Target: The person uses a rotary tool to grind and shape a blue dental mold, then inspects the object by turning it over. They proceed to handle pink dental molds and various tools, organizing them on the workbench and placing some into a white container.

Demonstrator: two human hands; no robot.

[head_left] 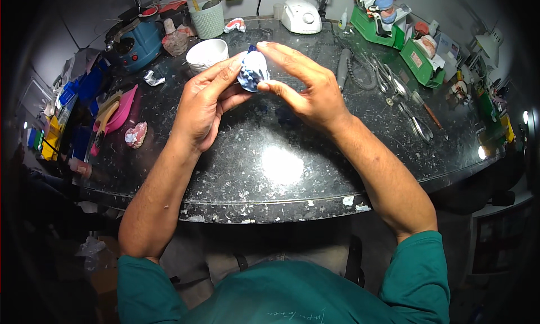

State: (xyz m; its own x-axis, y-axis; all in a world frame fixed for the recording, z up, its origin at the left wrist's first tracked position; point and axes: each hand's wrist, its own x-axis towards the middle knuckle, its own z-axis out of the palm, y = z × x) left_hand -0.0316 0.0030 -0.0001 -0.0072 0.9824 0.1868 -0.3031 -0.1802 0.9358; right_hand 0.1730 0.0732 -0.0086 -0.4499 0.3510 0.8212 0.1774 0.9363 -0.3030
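Between both hands, over the far middle of the bench, is a blue-and-white dental mould (253, 72) with a dark blue edge at its top. My left hand (205, 99) grips its left side, thumb on top and fingers curled beneath. From the right, my right hand (309, 90) holds it between the thumb at the lower edge and the fingers at the upper edge. Just behind my left hand stands a white tub (207, 54). The mould's underside is hidden from view.
On the left lie a pink-and-white dental model (135, 135) and a pink flexible bowl (125, 111). A blue machine (138, 45) stands behind them. Metal hand tools (415, 121) and a coiled cord (360, 79) lie right. Green bins (422, 64) and a white control box (301, 16) stand farther back.
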